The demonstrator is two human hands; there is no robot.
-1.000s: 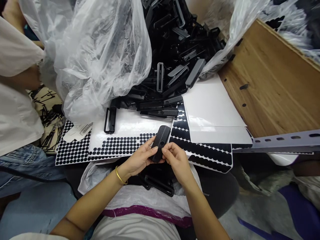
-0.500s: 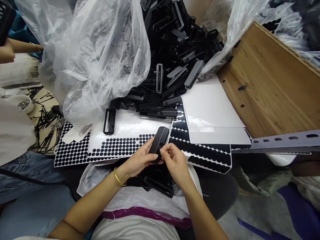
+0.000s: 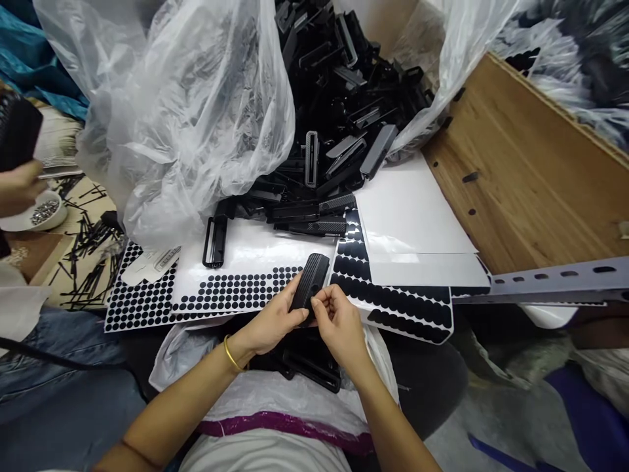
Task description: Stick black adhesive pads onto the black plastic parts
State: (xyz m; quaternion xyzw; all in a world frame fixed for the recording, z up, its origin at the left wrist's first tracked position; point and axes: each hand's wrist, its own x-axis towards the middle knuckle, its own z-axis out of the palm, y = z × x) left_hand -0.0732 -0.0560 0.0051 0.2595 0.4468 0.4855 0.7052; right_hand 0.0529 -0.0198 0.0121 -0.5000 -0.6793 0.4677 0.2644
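Observation:
My left hand (image 3: pixel 276 321) is wrapped around a long black plastic part (image 3: pixel 312 278) with a carbon-fibre pattern, held tilted over the front edge of the sheets. The fingers of my right hand (image 3: pixel 341 322) are pinched together against its lower right side; whatever lies between them is too small or hidden. Beneath both hands, more black plastic parts (image 3: pixel 314 373) lie in an open white bag (image 3: pixel 275 400) on my lap. A sheet of round black stickers (image 3: pixel 236 288), partly peeled, is just left of the held part. Another sticker sheet (image 3: pixel 393 298) extends to the right.
A heap of black plastic parts (image 3: pixel 344 85) spills from a clear plastic bag (image 3: pixel 211 98) at the back. White backing sheets (image 3: pixel 417 223) lie beside a wooden board (image 3: pixel 535 170). At left, a co-worker's hand (image 3: pixel 19 187) holds a black object near a bowl of small metal pieces (image 3: pixel 45 211).
The co-worker's hand at left has come lower with the black object, nearer the bowl. Both my hands stay at the black plastic part, with only slight finger movement. The view has shifted slightly.

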